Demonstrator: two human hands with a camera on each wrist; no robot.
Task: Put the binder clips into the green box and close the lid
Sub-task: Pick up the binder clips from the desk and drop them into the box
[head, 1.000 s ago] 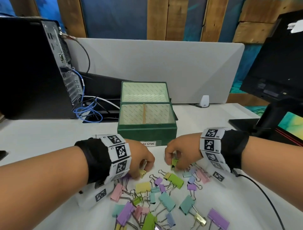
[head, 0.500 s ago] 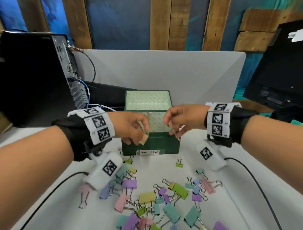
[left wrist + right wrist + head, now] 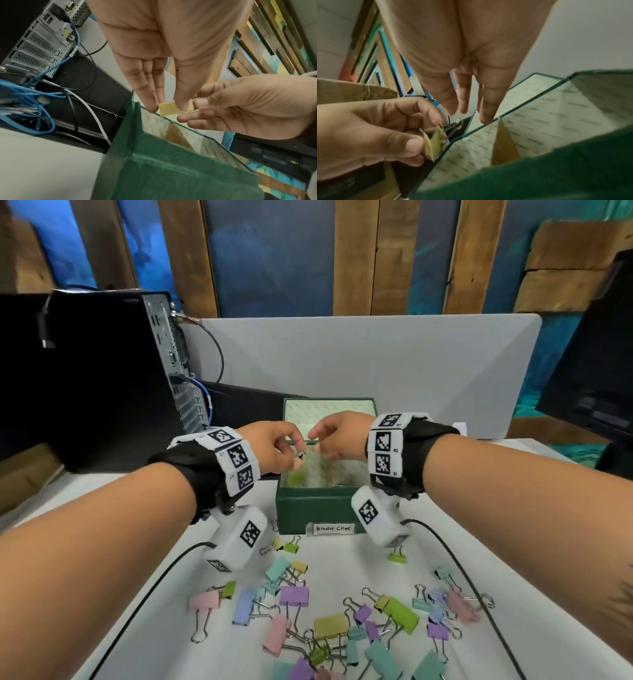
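Both hands hang over the green box [image 3: 317, 505]. From here I see my left hand [image 3: 274, 448] over the box's left rim, pinching a yellow binder clip [image 3: 171, 108] between thumb and fingertips. My right hand [image 3: 337, 440] is just right of it, over the middle of the box, fingers loosely extended and holding nothing that I can make out.

Nearest me, in front of the box, the loose binder clips [image 3: 329, 625] lie scattered on the white desk [image 3: 102, 577]: pink, purple, teal, yellow and green ones, some overlapping. A few small green clips sit closer to the box's front wall, just beside its handwritten label [image 3: 333, 528] reading "Binder Clips".

The box stands open, its lid [image 3: 329, 412] tipped back behind it, patterned pale lining showing. A brown divider [image 3: 503, 146] splits the inside into left and right halves. A blurred green shape shows in the left half; I cannot tell what it is.

Left of the box stands a black computer tower [image 3: 102, 378] with blue cables [image 3: 34, 102]. Behind the box rises a grey partition [image 3: 376, 361], and to its right a dark monitor [image 3: 596, 364].
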